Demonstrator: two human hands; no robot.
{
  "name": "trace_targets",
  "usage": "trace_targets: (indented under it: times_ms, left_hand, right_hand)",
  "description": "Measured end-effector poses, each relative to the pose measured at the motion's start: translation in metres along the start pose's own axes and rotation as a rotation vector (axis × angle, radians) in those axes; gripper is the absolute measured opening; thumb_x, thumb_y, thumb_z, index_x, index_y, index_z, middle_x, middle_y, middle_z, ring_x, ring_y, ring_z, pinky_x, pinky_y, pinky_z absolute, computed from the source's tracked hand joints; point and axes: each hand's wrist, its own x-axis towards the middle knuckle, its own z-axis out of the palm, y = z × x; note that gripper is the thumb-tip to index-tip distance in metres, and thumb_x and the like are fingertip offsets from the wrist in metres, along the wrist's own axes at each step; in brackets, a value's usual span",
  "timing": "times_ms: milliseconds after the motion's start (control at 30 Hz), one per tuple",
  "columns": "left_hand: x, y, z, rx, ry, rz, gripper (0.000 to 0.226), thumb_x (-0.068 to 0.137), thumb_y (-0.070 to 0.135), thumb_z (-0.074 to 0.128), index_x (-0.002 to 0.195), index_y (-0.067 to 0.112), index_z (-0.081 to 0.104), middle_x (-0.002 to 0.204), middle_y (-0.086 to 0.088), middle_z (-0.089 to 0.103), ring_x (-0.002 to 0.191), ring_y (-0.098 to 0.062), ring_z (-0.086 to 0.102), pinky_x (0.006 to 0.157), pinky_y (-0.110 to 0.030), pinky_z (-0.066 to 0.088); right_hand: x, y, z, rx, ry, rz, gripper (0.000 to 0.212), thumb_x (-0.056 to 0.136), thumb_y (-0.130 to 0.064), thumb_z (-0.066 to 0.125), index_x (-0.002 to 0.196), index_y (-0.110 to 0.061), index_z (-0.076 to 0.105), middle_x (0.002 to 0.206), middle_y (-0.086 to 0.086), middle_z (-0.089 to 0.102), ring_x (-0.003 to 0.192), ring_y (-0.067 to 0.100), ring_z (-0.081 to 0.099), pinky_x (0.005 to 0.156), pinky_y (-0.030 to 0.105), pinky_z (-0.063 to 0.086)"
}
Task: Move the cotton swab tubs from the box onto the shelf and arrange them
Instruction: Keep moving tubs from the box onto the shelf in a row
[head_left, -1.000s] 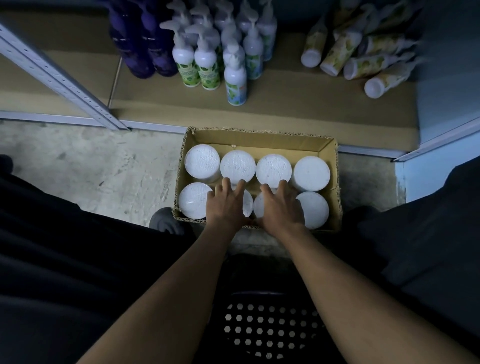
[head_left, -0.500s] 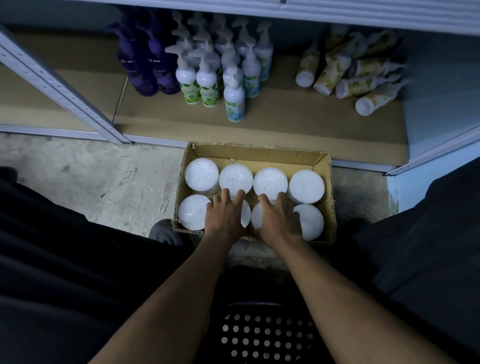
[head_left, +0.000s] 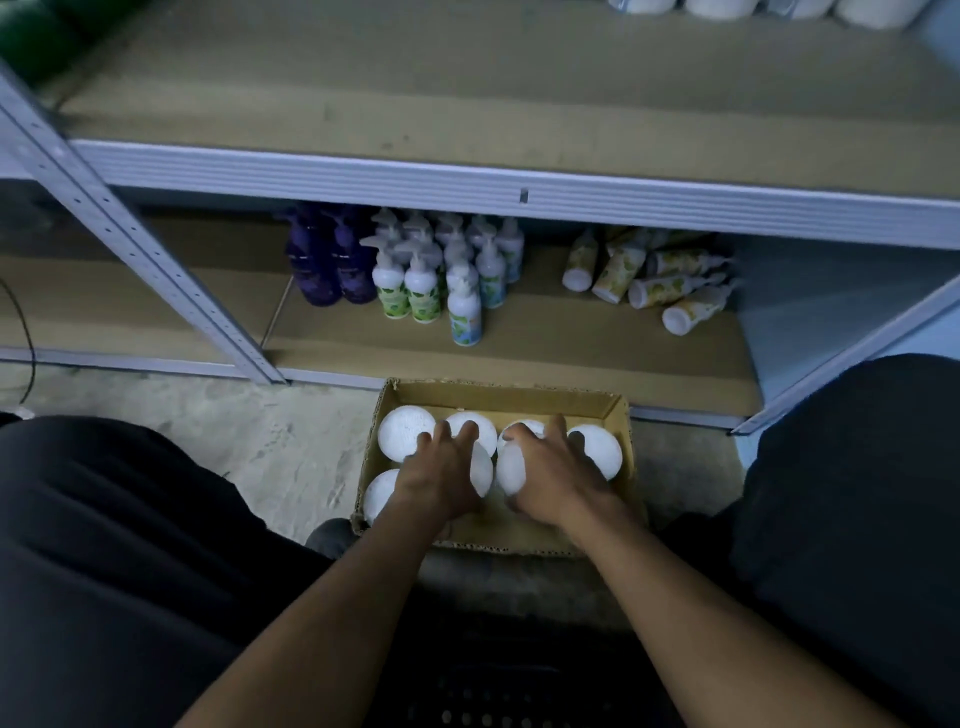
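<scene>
Gripping two cotton swab tubs at once, we work inside the cardboard box (head_left: 621, 415) on the floor: our left hand (head_left: 441, 480) curls over the lid and side of one tub (head_left: 482, 470) in the box's near row, and our right hand (head_left: 553, 483) wraps the tub beside it (head_left: 510, 470). Both hands are clenched around their tubs, fingers spread across the tops and reaching toward the far row. Both tubs appear tipped toward each other, as if coming free of the row, though we cannot tell whether they have left the box floor. The other tubs (head_left: 402, 431) sit upright in the box around them, white lids up. We judge this the first pick: no tub from the box has reached a shelf yet. Beyond the box, the low shelf board holds pump bottles (head_left: 423, 288) and toppled tubes (head_left: 665, 288); above it runs a bare upper shelf (head_left: 467, 98). The next move calls for lifting both tubs straight up, clear of their neighbours and the box wall, then carrying them forward to open board.
</scene>
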Motion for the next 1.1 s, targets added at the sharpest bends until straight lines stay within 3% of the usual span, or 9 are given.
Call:
trace_targets:
  times_ms: [167,367,467,600,700,767,867,933,1100]
  left_hand:
    - [-0.009,0.009,-0.059,-0.006,0.082,0.031,0.086,0.067,0.035,0.078,0.142,0.025,0.037,0.134,-0.011,0.044,0.123,-0.036,0.045,0.094,-0.045,0.049]
    - [-0.023,0.026,-0.151,0.001,0.237,0.131,0.082,0.061,0.043,0.078,0.134,0.022,0.048,0.128,-0.007,0.055,0.116,-0.032,0.055,0.090,-0.044,0.052]
    - [-0.034,0.042,-0.204,0.041,0.307,0.200,0.075,0.057,0.049,0.074,0.125,0.024,0.053,0.124,-0.002,0.059,0.114,-0.027,0.057,0.088,-0.043,0.053]
    - [-0.055,0.073,-0.271,0.157,0.402,0.235,0.056,0.054,0.055,0.063,0.101,0.027,0.052,0.098,-0.003,0.056,0.096,-0.030,0.059,0.074,-0.034,0.048]
    - [-0.065,0.091,-0.312,0.210,0.435,0.228,0.071,0.065,0.051,0.074,0.128,0.026,0.052,0.121,-0.007,0.057,0.109,-0.028,0.056,0.081,-0.033,0.044]
    - [-0.069,0.100,-0.336,0.242,0.461,0.224,0.082,0.069,0.051,0.078,0.141,0.026,0.047,0.136,-0.004,0.053,0.121,-0.027,0.053,0.086,-0.032,0.041]
    - [-0.071,0.109,-0.368,0.258,0.480,0.226,0.082,0.070,0.056,0.076,0.141,0.028,0.046,0.139,0.001,0.052,0.124,-0.024,0.050,0.089,-0.032,0.042]
    - [-0.070,0.113,-0.385,0.272,0.483,0.215,0.079,0.069,0.060,0.074,0.138,0.031,0.048,0.137,0.005,0.053,0.123,-0.022,0.051,0.094,-0.037,0.046]
    - [-0.063,0.123,-0.411,0.297,0.476,0.197,0.076,0.068,0.063,0.073,0.133,0.032,0.051,0.132,0.006,0.054,0.116,-0.022,0.054,0.090,-0.037,0.047]
  right_hand:
    - [-0.009,-0.006,-0.062,0.013,0.072,-0.054,0.073,0.079,-0.028,0.072,0.142,-0.040,0.038,0.141,0.006,0.024,0.129,0.035,0.035,0.089,0.041,0.049]
    - [-0.022,-0.019,-0.148,0.015,0.174,-0.118,0.083,0.074,-0.039,0.076,0.146,-0.042,0.036,0.140,0.001,0.025,0.126,0.029,0.043,0.090,0.044,0.052]
    - [-0.034,-0.032,-0.195,-0.034,0.242,-0.154,0.077,0.072,-0.045,0.076,0.142,-0.040,0.042,0.131,0.002,0.030,0.116,0.029,0.049,0.086,0.043,0.053]
    - [-0.051,-0.049,-0.256,-0.103,0.331,-0.178,0.075,0.068,-0.049,0.074,0.137,-0.044,0.046,0.119,0.003,0.038,0.112,0.033,0.048,0.075,0.040,0.051]
    - [-0.057,-0.062,-0.297,-0.163,0.354,-0.178,0.081,0.064,-0.055,0.073,0.140,-0.042,0.046,0.129,0.007,0.042,0.114,0.033,0.050,0.085,0.040,0.050]
    - [-0.063,-0.069,-0.322,-0.211,0.376,-0.177,0.081,0.067,-0.054,0.075,0.141,-0.040,0.046,0.135,0.007,0.042,0.113,0.030,0.052,0.082,0.036,0.047]
    - [-0.068,-0.078,-0.353,-0.239,0.414,-0.171,0.078,0.072,-0.051,0.076,0.143,-0.039,0.047,0.138,0.006,0.043,0.106,0.024,0.052,0.079,0.033,0.045]
    - [-0.068,-0.083,-0.369,-0.243,0.434,-0.169,0.077,0.072,-0.053,0.076,0.142,-0.039,0.047,0.139,0.004,0.045,0.113,0.024,0.051,0.084,0.035,0.047]
    - [-0.068,-0.092,-0.390,-0.318,0.439,-0.171,0.069,0.078,-0.049,0.073,0.141,-0.032,0.050,0.137,-0.001,0.051,0.114,0.020,0.046,0.087,0.035,0.046]
